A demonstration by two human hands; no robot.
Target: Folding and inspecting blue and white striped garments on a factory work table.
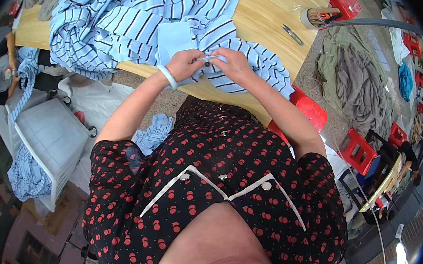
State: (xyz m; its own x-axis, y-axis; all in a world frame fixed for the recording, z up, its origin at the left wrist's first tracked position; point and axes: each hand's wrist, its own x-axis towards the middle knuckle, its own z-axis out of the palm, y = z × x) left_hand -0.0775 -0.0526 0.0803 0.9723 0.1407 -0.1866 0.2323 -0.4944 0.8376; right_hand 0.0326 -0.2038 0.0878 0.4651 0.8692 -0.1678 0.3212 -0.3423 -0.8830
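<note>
A light blue garment with dark and white stripes point(261, 68) lies across the near edge of the wooden table point(273, 6). My left hand point(183, 66), with a pale bangle at its wrist, pinches the edge of its cloth. Just to the right, my right hand point(233, 66) pinches the same edge, fingertips close to the left ones. A small dark button point(207, 64) shows between the two hands. Part of the cloth under my fingers is hidden.
More striped garments point(130, 25) are heaped at the table's far left. Thread snips point(293, 34) and a cup of tools point(306, 19) are at the right. Red stools point(308, 110), grey-green cloth point(359, 82) and a white wheeled bin point(53, 132) stand around. Another person point(5, 75) handles striped cloth at left.
</note>
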